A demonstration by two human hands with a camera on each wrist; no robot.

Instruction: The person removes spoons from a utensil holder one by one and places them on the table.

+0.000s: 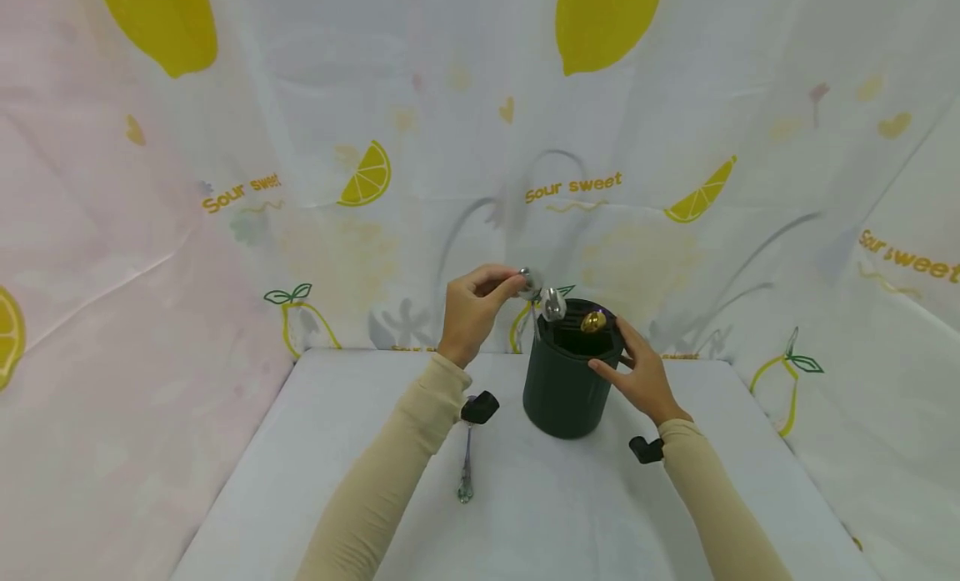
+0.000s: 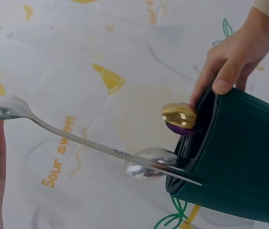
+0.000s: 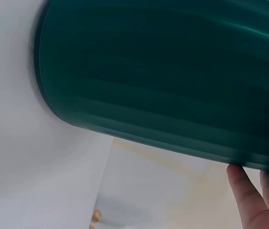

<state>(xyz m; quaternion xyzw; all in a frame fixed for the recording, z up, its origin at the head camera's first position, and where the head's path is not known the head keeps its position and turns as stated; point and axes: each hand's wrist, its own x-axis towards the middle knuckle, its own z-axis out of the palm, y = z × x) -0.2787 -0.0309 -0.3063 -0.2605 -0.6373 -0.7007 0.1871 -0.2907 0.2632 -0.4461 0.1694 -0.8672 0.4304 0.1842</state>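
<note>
My left hand (image 1: 471, 310) pinches a silver spoon (image 2: 77, 138) by its bowl, beside the rim of a dark green utensil holder (image 1: 564, 398). The spoon's handle slants down, and its end overlaps the holder's outer wall in the left wrist view. With thumb and fingers spread around the rim, my right hand (image 1: 647, 381) holds the holder on its right side. Another silver spoon (image 1: 553, 304) and a gold spoon (image 1: 593, 322) stand bowl-up in the holder, their handles hidden inside. The holder stands upright on the table.
A piece of silver cutlery with an ornate handle (image 1: 466, 477) lies on the white table (image 1: 540, 514), its upper end partly covered by the left wrist's black camera (image 1: 480, 408). Behind the table hangs a lemon-print cloth (image 1: 450, 81).
</note>
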